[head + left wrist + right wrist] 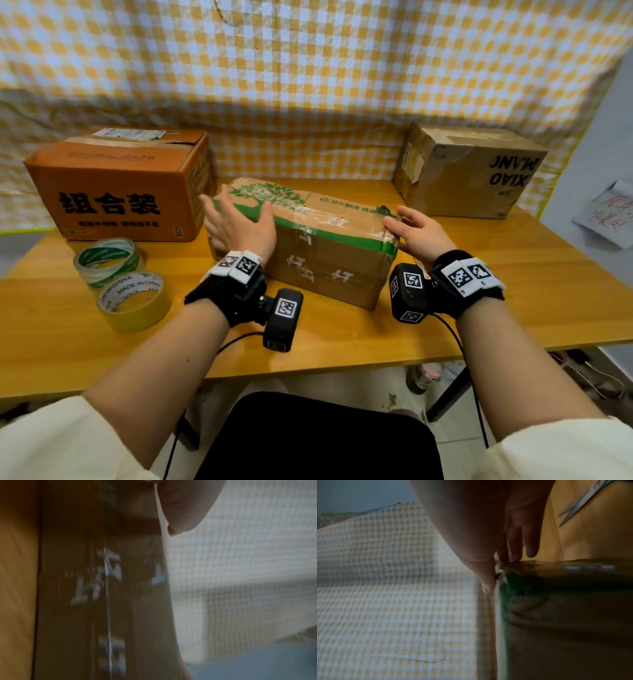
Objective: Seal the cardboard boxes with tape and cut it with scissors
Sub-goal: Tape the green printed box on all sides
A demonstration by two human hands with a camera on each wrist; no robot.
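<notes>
A brown cardboard box (329,253) with a green tree print and a green band lies in the middle of the wooden table (513,294). Old clear tape runs along its top. My left hand (236,222) rests flat over the box's left end, fingers spread and straight. My right hand (414,229) touches the right end, with the thumb on the top corner and straight fingers (515,542) down the side. Neither hand holds anything. Steel scissors (580,503) lie on the table beyond the box's right end, seen only in the right wrist view. The left wrist view shows the box's front side (102,588), blurred.
Two tape rolls sit at the left front, one green and white (108,262), one yellowish (135,301). An orange box (120,185) stands at the back left and a brown box (469,171) at the back right. A checked cloth (308,85) hangs behind.
</notes>
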